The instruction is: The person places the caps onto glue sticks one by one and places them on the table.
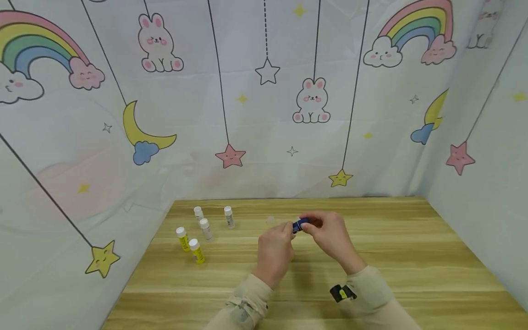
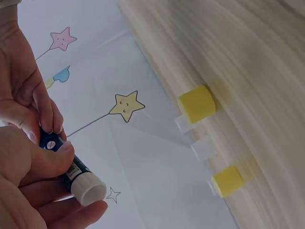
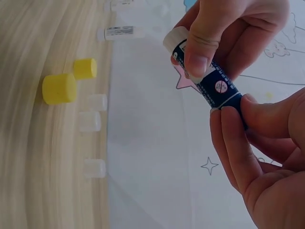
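A dark blue glue stick with a white end is held between both hands over the table. My left hand grips its body near the white end, thumb pressed along the label in the left wrist view. With thumb and fingertips, my right hand pinches the opposite blue end. In the right wrist view the printed label shows between the two hands. The left fingers hide part of the glue stick in the head view.
To the left stand several glue sticks, yellow ones and white ones, white ends up. Loose yellow caps and clear caps sit on the wooden table. A patterned cloth hangs behind.
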Action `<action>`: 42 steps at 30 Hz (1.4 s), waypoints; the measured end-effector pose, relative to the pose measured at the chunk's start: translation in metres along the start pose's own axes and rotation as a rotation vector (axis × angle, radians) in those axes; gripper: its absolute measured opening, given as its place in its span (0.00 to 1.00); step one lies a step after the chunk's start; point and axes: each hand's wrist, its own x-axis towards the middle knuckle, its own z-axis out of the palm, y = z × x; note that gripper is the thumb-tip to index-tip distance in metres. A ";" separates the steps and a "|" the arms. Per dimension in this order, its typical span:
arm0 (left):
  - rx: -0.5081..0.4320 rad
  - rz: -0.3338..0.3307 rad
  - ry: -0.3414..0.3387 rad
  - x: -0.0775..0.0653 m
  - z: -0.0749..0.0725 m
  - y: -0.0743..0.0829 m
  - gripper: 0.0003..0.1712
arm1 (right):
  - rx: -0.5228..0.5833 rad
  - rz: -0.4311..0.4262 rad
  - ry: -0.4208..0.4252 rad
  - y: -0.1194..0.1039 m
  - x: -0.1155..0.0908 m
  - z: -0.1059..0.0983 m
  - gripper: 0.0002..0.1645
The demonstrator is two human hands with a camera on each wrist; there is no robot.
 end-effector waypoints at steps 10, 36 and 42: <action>0.154 0.056 -0.019 -0.008 0.003 0.005 0.16 | 0.107 0.086 -0.070 0.010 -0.001 0.006 0.10; -0.049 -0.048 0.003 -0.002 -0.026 -0.030 0.18 | -0.146 0.039 -0.055 0.016 0.002 -0.037 0.16; -0.037 -0.112 0.022 -0.010 -0.031 -0.043 0.18 | -0.201 0.010 -0.058 0.020 0.002 -0.040 0.16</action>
